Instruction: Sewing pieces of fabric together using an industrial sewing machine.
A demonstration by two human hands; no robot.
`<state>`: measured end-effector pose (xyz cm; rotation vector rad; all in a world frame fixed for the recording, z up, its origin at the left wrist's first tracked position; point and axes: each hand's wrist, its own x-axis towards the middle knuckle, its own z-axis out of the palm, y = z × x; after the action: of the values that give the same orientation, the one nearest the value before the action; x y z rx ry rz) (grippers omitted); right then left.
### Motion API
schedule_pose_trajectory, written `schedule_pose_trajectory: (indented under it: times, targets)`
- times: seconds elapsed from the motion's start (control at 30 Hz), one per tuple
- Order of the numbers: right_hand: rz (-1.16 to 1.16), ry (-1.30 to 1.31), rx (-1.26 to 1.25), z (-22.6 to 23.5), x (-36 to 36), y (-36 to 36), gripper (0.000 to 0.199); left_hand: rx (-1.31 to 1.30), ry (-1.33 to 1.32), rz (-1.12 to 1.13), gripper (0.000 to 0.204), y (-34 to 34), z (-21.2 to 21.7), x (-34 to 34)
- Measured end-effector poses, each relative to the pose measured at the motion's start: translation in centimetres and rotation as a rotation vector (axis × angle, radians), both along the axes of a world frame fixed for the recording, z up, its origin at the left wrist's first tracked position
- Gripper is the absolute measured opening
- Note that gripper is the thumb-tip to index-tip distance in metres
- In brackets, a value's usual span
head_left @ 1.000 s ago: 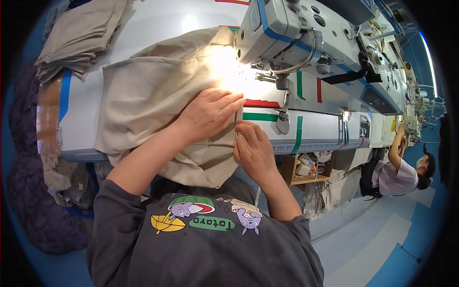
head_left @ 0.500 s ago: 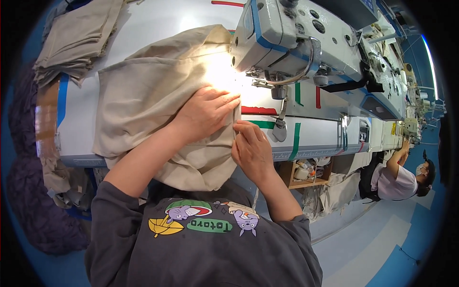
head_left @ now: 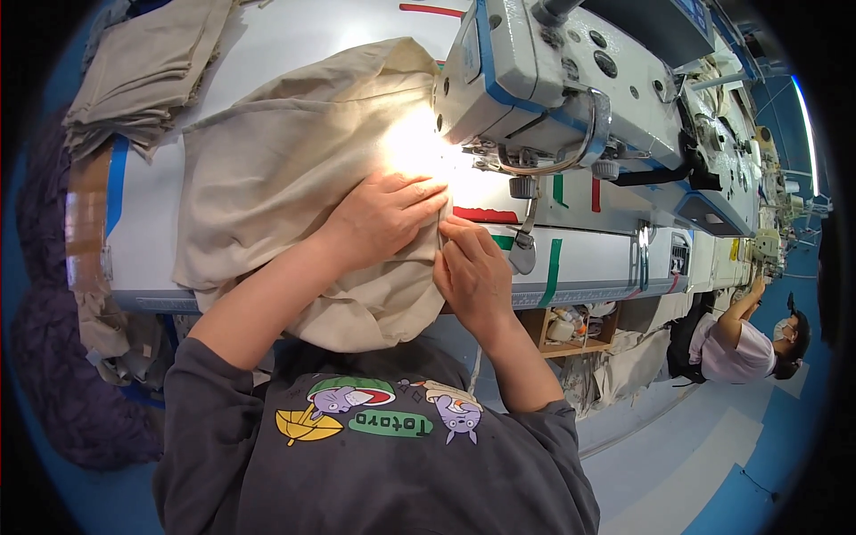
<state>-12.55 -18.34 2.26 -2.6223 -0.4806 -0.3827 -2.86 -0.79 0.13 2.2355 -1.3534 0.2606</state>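
At frame centre, the left hand lies flat, fingers spread, pressing soft beige woven fabric onto the white surface. The right hand keeps a narrow pinching grip on the fabric's folded edge, just beside the grey sewing machine under its bright lamp. More folded beige cloth is stacked upper left.

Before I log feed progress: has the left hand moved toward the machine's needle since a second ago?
Cannot tell. The left hand lies flat on the beige fabric beside the sewing machine, much as before; the camera shifted.
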Motion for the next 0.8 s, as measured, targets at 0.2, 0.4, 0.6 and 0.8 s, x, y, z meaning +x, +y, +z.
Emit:
schedule_pose_trajectory:
  times: [0.2, 0.4, 0.6, 0.8]
  targets:
    - [-0.010, -0.022, -0.006, -0.3, 1.2, 0.0, 0.014, 0.032, -0.029, 0.029, 0.037, -0.2, 0.0, 1.2]
    - [-0.022, 0.042, 0.008, 0.0, 2.2, -0.8, 0.023, 0.017, -0.001, -0.012, 0.037, 0.1, -0.4, 2.9]
    - [0.443, 0.241, 0.057, 1.0, -3.4, -0.7, 0.038, 0.103, -0.043, -0.087, 0.042, 0.3, 0.6, 2.9]
    - [0.408, 0.218, 0.141, 0.4, -7.9, 0.2, 0.025, 0.161, -0.018, -0.037, 0.047, 0.6, 0.7, -2.0]
